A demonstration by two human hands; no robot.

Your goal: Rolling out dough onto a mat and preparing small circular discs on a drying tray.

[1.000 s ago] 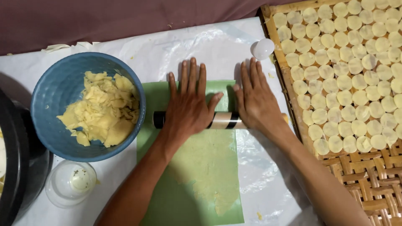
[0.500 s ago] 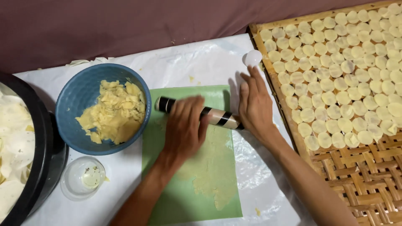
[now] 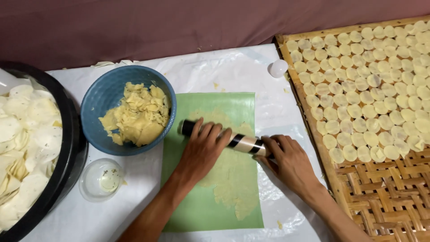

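Note:
My left hand lies flat over a black and cream striped rolling pin, fingers spread and pointing away from me. My right hand wraps its fingers around the pin's right end. The pin lies slanted across a green sheet, on which a thin layer of yellow dough is spread. The left tip of the pin nearly reaches the blue bowl.
A blue bowl with lumps of yellow dough sits left of the sheet. A small clear cup stands below it. A black tub of pale round slices is at far left. A woven bamboo tray with several dough discs is on the right.
Both hands have drawn the pin back toward me over the dough. The right hand went from lying flat on the pin to gripping its end. The view widened to the left.

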